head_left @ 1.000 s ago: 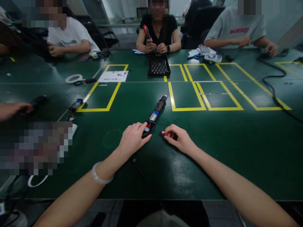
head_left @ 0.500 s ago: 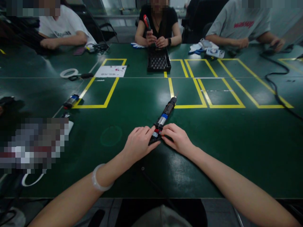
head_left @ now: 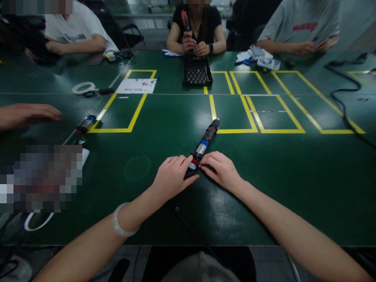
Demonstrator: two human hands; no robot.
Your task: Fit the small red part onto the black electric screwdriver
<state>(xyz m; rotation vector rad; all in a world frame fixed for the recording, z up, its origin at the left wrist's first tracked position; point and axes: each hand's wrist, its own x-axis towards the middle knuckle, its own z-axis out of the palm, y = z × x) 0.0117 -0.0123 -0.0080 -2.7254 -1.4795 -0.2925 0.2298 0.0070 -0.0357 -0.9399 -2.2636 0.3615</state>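
The slim tool had a bare, shiny metal-looking barrel banded in glossy blue, with black plastic-looking sections at either end. Its counterpart, a silver-and-blue cylinder, carried the same metallic gleam. The tabletop was smooth, dark green and glossy enough to throw back pale glare, its yellow strips flat and tape-like. The bracelet looked polished and milky, whether stone, glass or plastic could not be told. A sheet appeared to be white paper; the tray, black plastic; the grey shirt, soft matt cloth.
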